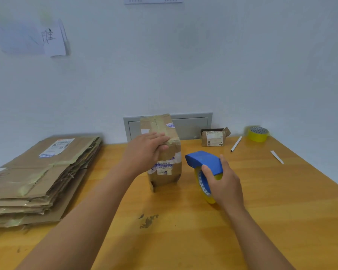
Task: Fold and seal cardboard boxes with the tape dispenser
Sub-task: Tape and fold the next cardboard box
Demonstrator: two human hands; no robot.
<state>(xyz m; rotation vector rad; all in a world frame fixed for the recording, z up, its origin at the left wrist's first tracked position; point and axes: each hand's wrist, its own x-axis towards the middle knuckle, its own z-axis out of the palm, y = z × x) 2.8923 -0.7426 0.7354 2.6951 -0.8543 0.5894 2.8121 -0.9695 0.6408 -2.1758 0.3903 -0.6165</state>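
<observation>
A worn cardboard box (164, 164) with old tape and labels stands upright on end in the middle of the wooden table (281, 211). My left hand (144, 151) grips its upper left edge, fingers curled over the top corner. Just right of the box, my right hand (224, 184) holds a blue tape dispenser (203, 159) loaded with a yellow tape roll, which rests on the table. The dispenser's blue head points toward the box without touching it.
A stack of several flattened cardboard boxes (37, 178) lies at the left. At the back right sit a small open box (214, 138), a white tube (236, 144), a spare yellow tape roll (258, 133) and a paper strip (277, 156). A grey wall panel (191, 125) is behind.
</observation>
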